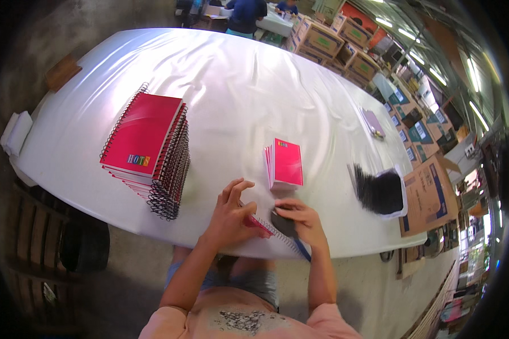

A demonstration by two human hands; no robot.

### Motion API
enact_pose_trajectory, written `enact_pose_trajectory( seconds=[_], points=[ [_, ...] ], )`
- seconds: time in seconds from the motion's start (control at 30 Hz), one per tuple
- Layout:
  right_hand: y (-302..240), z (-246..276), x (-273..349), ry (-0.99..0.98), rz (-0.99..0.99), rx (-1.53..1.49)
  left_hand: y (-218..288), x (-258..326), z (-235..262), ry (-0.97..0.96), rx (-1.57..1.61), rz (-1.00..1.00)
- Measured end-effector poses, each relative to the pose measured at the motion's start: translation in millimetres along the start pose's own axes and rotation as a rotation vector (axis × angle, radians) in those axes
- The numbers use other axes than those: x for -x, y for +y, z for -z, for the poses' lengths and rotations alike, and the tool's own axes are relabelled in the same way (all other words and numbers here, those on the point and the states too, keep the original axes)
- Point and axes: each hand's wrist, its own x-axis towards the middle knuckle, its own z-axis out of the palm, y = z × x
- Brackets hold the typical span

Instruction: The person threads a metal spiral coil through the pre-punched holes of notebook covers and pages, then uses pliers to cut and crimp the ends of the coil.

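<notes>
At the table's near edge my left hand (pixel 233 213) is closed on a small red notebook (pixel 256 223), gripping it between thumb and fingers. A thin spiral wire coil (pixel 277 233) runs from the notebook toward my right. My right hand (pixel 301 219) is closed round a dark tool with a blue handle (pixel 286 225), right beside the coil; its tip is too small to make out. Just beyond my hands stands a small stack of red-covered notebooks or pads (pixel 285 164), with no coil showing on them. Left of my hands rises a tall stack of red spiral-bound notebooks (pixel 144 133).
A white sheet covers the table (pixel 226 96). At its right stands a white tray of black wire coils (pixel 382 192), some spilling over the side. Farther back lies a greyish-purple item (pixel 373 123). Cardboard boxes (pixel 430 195) stand off the right edge; people work behind.
</notes>
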Motion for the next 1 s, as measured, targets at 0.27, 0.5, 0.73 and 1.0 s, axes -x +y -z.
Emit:
enact_pose_trajectory(
  seconds=[0.27,0.5,0.73,1.0],
  points=[
    [-7,-9,-4,-0.076,0.154,-0.200,-14,5,-9,-0.020,0.087,0.017],
    [-11,-6,-5,0.047,0.116,-0.264,-28,3,-21,0.039,0.439,0.235],
    [-26,-25,-11,-0.089,0.313,-0.468,-36,15,-23,0.097,0.499,0.293],
    [-39,-24,-21,-0.232,0.058,-0.116,-40,17,-21,-0.032,0.532,0.393]
  ],
)
